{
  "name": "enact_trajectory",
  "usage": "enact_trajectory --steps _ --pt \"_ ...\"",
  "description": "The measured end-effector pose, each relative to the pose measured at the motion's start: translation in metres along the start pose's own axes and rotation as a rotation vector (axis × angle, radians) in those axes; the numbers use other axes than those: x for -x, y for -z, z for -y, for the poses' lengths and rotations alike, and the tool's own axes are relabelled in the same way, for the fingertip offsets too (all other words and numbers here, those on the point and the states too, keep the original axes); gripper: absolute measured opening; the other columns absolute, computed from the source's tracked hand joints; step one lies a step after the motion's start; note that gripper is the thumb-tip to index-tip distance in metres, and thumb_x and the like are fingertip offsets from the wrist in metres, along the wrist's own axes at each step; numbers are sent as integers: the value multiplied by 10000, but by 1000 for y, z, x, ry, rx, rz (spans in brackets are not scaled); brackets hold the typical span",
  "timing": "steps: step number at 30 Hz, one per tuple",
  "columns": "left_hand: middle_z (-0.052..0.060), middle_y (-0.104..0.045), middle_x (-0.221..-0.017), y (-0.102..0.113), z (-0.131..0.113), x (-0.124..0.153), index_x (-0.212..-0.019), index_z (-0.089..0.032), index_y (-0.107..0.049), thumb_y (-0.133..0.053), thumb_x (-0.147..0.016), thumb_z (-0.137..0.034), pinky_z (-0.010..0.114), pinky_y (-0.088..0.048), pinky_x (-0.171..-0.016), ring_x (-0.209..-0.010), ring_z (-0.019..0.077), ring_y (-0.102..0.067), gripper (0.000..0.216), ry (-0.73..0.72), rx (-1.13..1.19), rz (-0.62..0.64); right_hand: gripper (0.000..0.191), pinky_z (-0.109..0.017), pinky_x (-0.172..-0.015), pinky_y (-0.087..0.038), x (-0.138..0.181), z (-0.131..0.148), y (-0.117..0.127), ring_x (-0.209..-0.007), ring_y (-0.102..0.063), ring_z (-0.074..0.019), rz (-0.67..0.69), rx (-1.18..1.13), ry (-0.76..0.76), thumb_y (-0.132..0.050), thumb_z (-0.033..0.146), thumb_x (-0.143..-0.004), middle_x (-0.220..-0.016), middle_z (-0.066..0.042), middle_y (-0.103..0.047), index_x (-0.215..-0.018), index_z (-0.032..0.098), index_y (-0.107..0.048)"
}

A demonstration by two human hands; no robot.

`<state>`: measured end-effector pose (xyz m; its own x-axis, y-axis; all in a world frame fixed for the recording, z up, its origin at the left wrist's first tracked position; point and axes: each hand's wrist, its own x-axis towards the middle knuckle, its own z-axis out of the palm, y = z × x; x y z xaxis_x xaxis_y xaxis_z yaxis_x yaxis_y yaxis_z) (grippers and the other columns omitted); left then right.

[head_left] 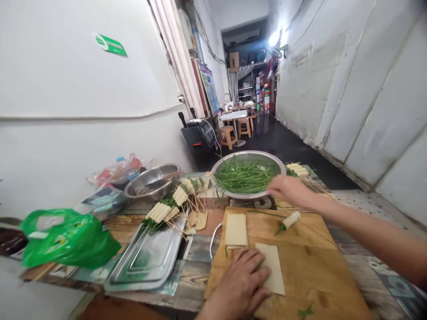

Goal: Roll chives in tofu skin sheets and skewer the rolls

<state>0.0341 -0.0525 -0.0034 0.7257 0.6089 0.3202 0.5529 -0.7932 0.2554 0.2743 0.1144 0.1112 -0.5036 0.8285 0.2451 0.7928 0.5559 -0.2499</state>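
My left hand (240,276) lies flat with its fingers stretched over the edge of a pale tofu-skin sheet (274,269) on the wooden cutting board (300,271). Just beyond it is a small stack of the same sheets (235,229). My right hand (283,187) is at the right rim of a steel bowl (248,196) full of green chives (245,174). Motion smears its curled fingers, so whether they hold anything is unclear. A rolled sheet (291,220) with greens poking out lies on the board's far right part.
Left of the board, skewered rolls (159,212) rest on a metal tray (147,262). Behind stands another steel bowl (151,180). A green plastic bag (68,238) sits at the left table end. More skewered rolls (296,170) lie right of the chive bowl.
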Motion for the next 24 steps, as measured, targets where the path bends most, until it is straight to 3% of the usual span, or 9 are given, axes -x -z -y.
enact_trajectory --steps 4,8,10,12,16,19,24 --pt "122 -625 -1201 -16 13 3 -1116 -196 -603 -575 -858 -477 435 -451 -999 -1155 260 -549 382 -90 -37 -178 101 -262 -652 -448 -97 -30 -10 -722 -645 -193 220 121 -25 -652 139 -707 -729 -51 -711 -656 181 -728" --pt "121 -686 -1049 -30 27 9 -1079 -178 -619 -522 -913 -405 368 -517 -896 -1039 235 -616 298 -164 -103 -367 77 -210 -576 -410 -143 -38 -51 -636 -624 -144 425 202 23 -744 149 -581 -640 -4 -693 -646 187 -730" --pt "102 -701 -1007 -35 31 10 -1064 -191 -630 -510 -928 -298 330 -533 -858 -1012 216 -633 211 -153 -117 -403 102 -208 -573 -402 -150 -41 -69 -624 -618 -141 495 245 46 -772 180 -542 -609 -5 -679 -630 166 -722" --pt "84 -710 -975 -39 31 10 -1054 -216 -639 -516 -923 -242 306 -547 -824 -989 202 -648 182 -130 -112 -422 88 -218 -608 -403 -150 -46 -84 -653 -629 -144 523 288 62 -736 208 -605 -607 -28 -671 -607 125 -708" --pt "78 -712 -973 -46 29 9 -1065 -242 -648 -535 -915 -281 279 -577 -758 -887 180 -679 191 -29 -74 -442 86 -242 -659 -423 -146 -57 -101 -711 -646 -162 521 337 97 -662 176 -674 -680 -63 -691 -629 111 -695" --pt "77 -714 -972 -49 30 9 -1070 -249 -650 -542 -910 -279 283 -585 -754 -878 184 -683 196 -30 -82 -464 61 -257 -635 -445 -147 -62 -99 -688 -641 -188 505 350 116 -698 166 -615 -706 -72 -703 -672 142 -701" --pt "85 -719 -995 -40 27 8 -1063 -219 -645 -556 -903 -258 296 -577 -786 -939 204 -674 187 -85 -38 -428 128 -257 -697 -448 -152 -61 -78 -802 -639 -191 412 368 159 -618 149 -689 -878 -101 -717 -759 140 -726"
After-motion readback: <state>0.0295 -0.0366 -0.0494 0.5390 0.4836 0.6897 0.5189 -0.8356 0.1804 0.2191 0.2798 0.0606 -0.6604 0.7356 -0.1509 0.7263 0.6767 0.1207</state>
